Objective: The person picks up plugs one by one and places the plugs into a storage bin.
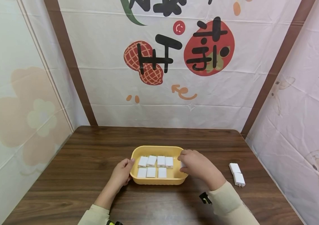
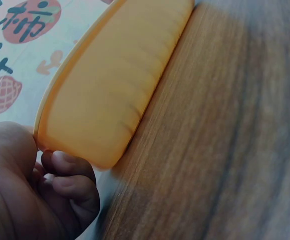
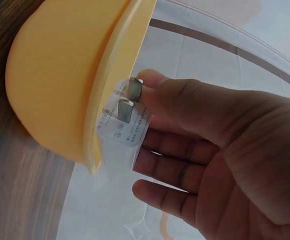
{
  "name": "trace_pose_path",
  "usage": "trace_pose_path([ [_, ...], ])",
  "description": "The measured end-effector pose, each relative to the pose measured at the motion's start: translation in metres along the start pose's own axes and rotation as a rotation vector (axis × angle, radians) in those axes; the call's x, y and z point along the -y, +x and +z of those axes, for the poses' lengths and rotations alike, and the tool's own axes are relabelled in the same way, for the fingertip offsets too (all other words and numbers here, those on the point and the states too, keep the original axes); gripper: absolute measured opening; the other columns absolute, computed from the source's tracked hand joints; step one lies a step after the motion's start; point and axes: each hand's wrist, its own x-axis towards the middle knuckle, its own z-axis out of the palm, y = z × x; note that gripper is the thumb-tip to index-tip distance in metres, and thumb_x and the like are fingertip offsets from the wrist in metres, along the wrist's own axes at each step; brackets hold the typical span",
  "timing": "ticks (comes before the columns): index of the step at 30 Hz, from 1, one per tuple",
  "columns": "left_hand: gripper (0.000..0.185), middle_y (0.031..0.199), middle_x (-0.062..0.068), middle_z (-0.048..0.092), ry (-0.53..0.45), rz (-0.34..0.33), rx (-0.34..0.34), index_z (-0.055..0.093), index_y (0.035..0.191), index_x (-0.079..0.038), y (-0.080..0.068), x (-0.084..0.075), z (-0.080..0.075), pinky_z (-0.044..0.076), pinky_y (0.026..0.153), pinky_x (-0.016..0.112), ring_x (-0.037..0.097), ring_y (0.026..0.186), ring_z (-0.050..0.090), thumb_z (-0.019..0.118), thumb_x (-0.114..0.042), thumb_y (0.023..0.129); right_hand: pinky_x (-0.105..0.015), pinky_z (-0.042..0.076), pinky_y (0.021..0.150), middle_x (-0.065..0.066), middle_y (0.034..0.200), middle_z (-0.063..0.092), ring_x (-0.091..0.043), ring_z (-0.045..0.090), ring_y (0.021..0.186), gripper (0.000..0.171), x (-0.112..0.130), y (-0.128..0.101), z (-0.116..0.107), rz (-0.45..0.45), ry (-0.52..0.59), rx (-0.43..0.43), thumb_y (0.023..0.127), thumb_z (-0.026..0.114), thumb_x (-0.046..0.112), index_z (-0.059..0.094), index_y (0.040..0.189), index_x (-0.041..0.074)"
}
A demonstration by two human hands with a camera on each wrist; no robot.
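the yellow tray (image 1: 159, 181) sits mid-table with seven white plugs (image 1: 155, 166) packed into its left and centre; only its 3 o'clock end has room, and the right hand (image 1: 197, 165) with its plug (image 3: 126, 127) fills that. the left hand (image 1: 121, 173) blocks the 9 o'clock rim. two chargers (image 1: 237, 175) lie at 3 o'clock, well apart; bare table (image 1: 92, 150) runs from 10 to 2 o'clock.

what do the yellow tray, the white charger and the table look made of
Tray: likely plastic, matte yellow, with a thin moulded rim and ribbed wall. Charger in the right hand: smooth white plastic with printed marks and two dull grey prongs, seemingly metal. Table: dark wood grain with a slight sheen; solid wood or laminate cannot be told.
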Motion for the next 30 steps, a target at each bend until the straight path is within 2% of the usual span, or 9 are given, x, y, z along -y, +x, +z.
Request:
trace_pose_path([
  [11,0.046,0.057,0.004,0.048,0.004,0.013,0.011,0.057,0.097,-0.004,-0.002,-0.003,0.001,0.033,0.040,0.023,0.015,0.047,0.044,0.049,-0.048,0.107,-0.042,0.055,0.087,-0.004,0.110,0.069,-0.022,0.067,0.097,0.031,0.006,0.011,0.008,0.021,0.035,0.050,0.088,0.082,0.024,0.075,0.114,0.009],
  [17,0.046,0.057,0.004,0.048,0.004,0.010,0.012,0.058,0.098,-0.005,-0.002,-0.002,0.000,0.034,0.040,0.023,0.015,0.047,0.045,0.049,-0.049,0.107,-0.037,0.055,0.077,-0.002,0.102,0.067,-0.019,0.065,0.084,0.023,0.008,0.017,0.013,0.006,0.031,0.052,0.085,0.083,0.020,0.076,0.104,0.010],
  [21,0.046,0.057,0.004,0.048,0.000,0.001,0.014,0.058,0.099,-0.005,-0.001,-0.001,0.001,0.034,0.041,0.023,0.015,0.047,0.045,0.049,-0.050,0.107,-0.032,0.051,0.070,0.000,0.094,0.064,-0.014,0.059,0.076,0.015,0.008,0.022,0.018,-0.013,0.026,0.051,0.083,0.083,0.017,0.072,0.092,0.013],
  [25,0.046,0.056,0.004,0.048,-0.004,-0.011,0.011,0.058,0.099,-0.005,-0.001,-0.001,0.000,0.035,0.041,0.024,0.015,0.047,0.045,0.049,-0.049,0.107,-0.029,0.046,0.063,0.002,0.085,0.060,-0.011,0.051,0.070,0.018,0.009,0.025,0.022,-0.050,0.023,0.038,0.079,0.084,0.014,0.066,0.080,0.015],
  [30,0.046,0.057,0.003,0.048,-0.002,-0.010,0.006,0.059,0.099,-0.005,-0.001,-0.001,0.000,0.035,0.040,0.024,0.014,0.047,0.045,0.050,-0.049,0.107,-0.027,0.046,0.063,0.002,0.084,0.059,-0.010,0.050,0.069,0.018,0.009,0.028,0.027,-0.065,0.031,0.047,0.078,0.085,0.014,0.067,0.080,0.013],
])
